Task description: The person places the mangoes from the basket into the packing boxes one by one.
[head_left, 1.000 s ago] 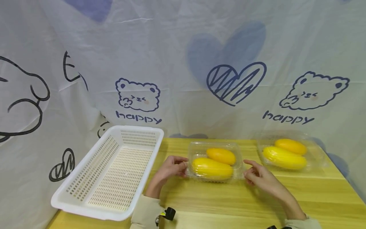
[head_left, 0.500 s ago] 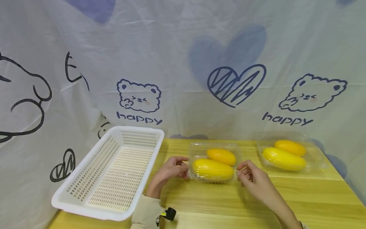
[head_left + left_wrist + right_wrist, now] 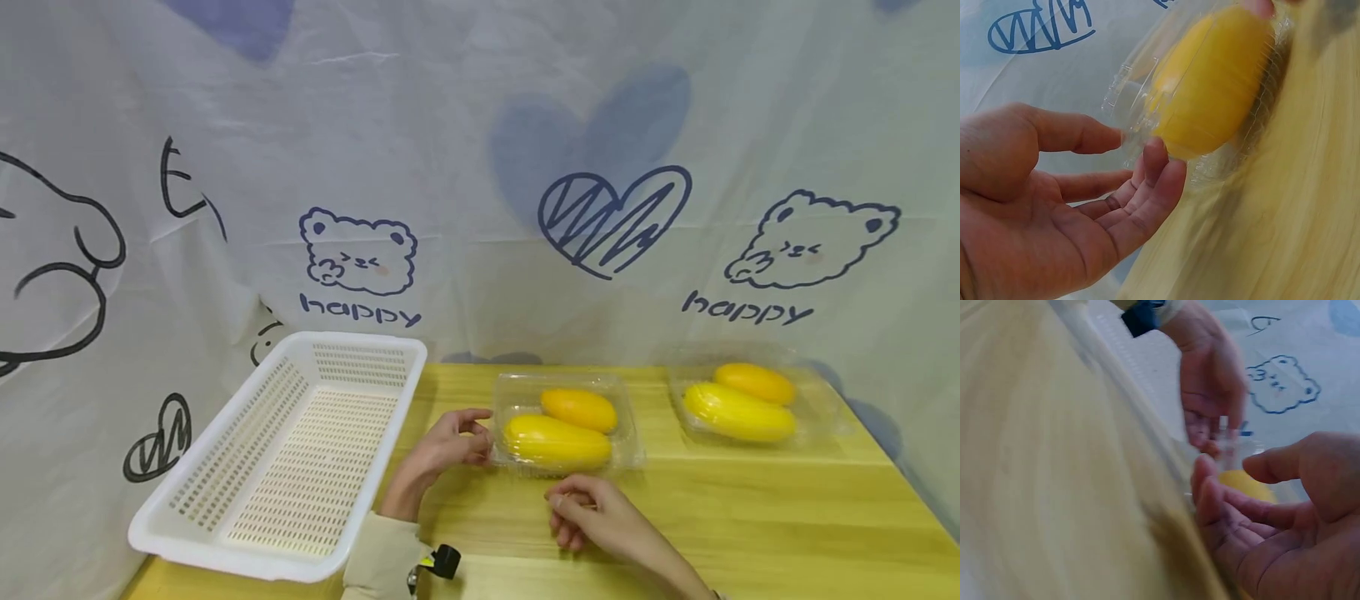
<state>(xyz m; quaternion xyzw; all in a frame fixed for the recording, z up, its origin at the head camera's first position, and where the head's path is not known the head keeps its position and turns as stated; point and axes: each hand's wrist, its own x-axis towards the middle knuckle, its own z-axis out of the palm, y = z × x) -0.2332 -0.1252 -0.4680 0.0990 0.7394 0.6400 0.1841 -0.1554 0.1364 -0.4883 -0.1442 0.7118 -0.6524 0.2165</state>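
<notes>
A clear plastic clamshell box (image 3: 630,454) with two yellow, oblong fruit-like pieces (image 3: 558,443) in it sits on the table in front of me. At its left edge my left hand (image 3: 450,442) holds the rim. In the left wrist view the thumb and fingertips (image 3: 1155,150) close on the plastic corner. My right hand (image 3: 596,517) hovers just in front of the box's near edge, its fingers loosely bent with nothing between them. From the right wrist, that hand (image 3: 1272,525) partly hides the box and yellow contents.
A white perforated plastic basket (image 3: 273,567) stands on the left with nothing in it. Another clear box (image 3: 678,417) with two yellow pieces lies at the right rear. The wooden table (image 3: 795,517) ends at a printed cloth (image 3: 480,275) behind.
My right hand has moved from the box's right side leftward and nearer to me, along its front edge. The left hand has stayed at the left rim, and the box has hardly shifted.
</notes>
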